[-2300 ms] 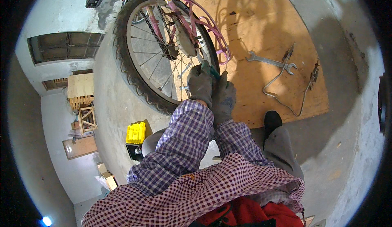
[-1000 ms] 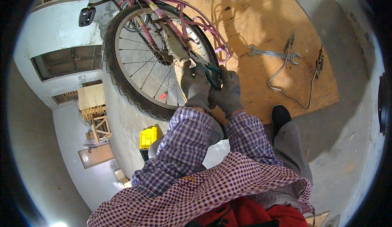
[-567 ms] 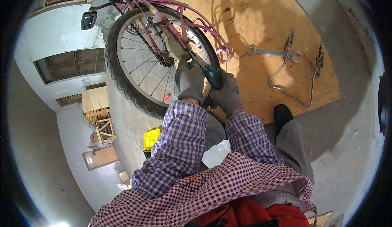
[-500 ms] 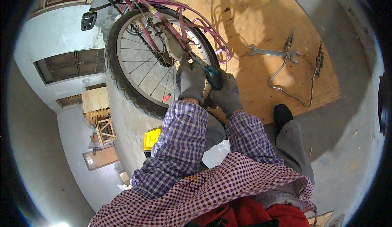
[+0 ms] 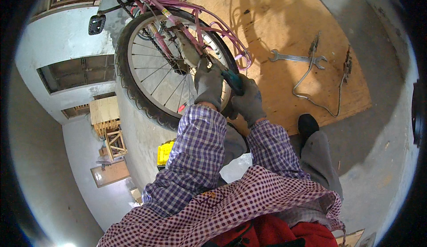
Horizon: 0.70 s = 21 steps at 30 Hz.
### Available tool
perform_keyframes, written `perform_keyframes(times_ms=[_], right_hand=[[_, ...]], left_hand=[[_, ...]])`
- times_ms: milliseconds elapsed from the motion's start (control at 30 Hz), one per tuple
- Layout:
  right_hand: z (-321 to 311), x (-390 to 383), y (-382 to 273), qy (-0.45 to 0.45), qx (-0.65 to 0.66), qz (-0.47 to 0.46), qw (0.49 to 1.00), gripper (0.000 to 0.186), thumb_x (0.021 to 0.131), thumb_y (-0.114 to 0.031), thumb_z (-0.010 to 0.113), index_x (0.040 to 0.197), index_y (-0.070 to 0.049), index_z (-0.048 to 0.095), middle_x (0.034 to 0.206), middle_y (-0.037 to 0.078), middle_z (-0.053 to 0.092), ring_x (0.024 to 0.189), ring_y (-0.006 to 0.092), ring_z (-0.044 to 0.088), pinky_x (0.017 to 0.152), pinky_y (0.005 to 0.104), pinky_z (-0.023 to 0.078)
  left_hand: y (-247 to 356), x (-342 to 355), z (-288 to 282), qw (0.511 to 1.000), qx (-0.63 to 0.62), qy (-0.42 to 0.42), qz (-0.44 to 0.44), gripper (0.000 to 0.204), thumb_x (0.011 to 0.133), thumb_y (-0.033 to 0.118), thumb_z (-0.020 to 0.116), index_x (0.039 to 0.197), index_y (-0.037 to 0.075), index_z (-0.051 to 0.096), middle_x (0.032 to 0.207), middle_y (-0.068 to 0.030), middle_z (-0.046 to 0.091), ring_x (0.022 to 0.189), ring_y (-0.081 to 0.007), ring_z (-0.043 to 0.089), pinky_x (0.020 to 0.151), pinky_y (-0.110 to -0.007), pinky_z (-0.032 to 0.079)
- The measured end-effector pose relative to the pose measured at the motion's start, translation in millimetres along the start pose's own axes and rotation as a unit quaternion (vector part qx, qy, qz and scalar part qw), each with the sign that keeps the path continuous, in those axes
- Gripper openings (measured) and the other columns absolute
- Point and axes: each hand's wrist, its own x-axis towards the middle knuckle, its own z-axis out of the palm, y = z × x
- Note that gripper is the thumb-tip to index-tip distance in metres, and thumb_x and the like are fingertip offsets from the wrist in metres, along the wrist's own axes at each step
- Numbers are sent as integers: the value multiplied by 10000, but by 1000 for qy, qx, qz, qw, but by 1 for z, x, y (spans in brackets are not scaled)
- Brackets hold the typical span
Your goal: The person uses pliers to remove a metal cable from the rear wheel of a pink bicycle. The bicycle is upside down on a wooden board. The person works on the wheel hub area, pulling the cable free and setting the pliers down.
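"One teal-handled tool (image 5: 233, 81) noted. Where is it held?"

"In the right hand (image 5: 250, 100), grip closed around it, beside the bicycle wheel (image 5: 122, 69); its head is directed toward the pink frame (image 5: 188, 34)."

"And the left hand (image 5: 209, 84)?"

"Placed near the tool's head, fingers bent; whether anything is pinched cannot be told."

"Nearby?"

"To the right, a wrench (image 5: 291, 58) is laid on the wooden board (image 5: 267, 91)."

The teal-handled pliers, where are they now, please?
In the head view, slightly above and right of centre, the teal-handled pliers are in the right hand, beside the left hand near the bicycle wheel.
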Motion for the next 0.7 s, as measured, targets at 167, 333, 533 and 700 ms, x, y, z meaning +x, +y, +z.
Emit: perform_keyframes(times_ms=[167,333,533,700], right_hand=[[-3,1,-3,-25,8,59,998,577,773,-128,732,1331,-13,640,1198,237,691,1131,389,693,957,448,545],[-6,7,-18,-39,-33,60,997,479,828,-150,689,1293,-45,647,1131,260,671,1073,446,685,921,531,551],[-8,19,-30,-79,-143,79,983,533,827,-194,687,1341,-78,613,1124,271,658,1061,456,683,923,538,558],[-6,13,-28,-66,-116,73,988,547,823,-169,692,1353,-74,596,1115,266,656,1051,448,688,918,540,561]], left_hand=[[10,-5,0,994,-90,-12,-66,554,1018,151,650,1548,104,495,974,-110,728,740,-187,706,630,-331,562],[21,-13,0,993,-100,-28,-61,595,1013,110,625,1581,96,447,916,-87,707,716,-168,686,596,-314,539],[12,-9,4,999,-33,-12,-30,626,1004,93,601,1601,89,411,951,-97,686,729,-150,631,622,-312,508],[6,-15,3,993,-72,-22,-91,635,1010,121,626,1603,55,411,1334,-172,692,1091,-213,675,929,-332,505]])
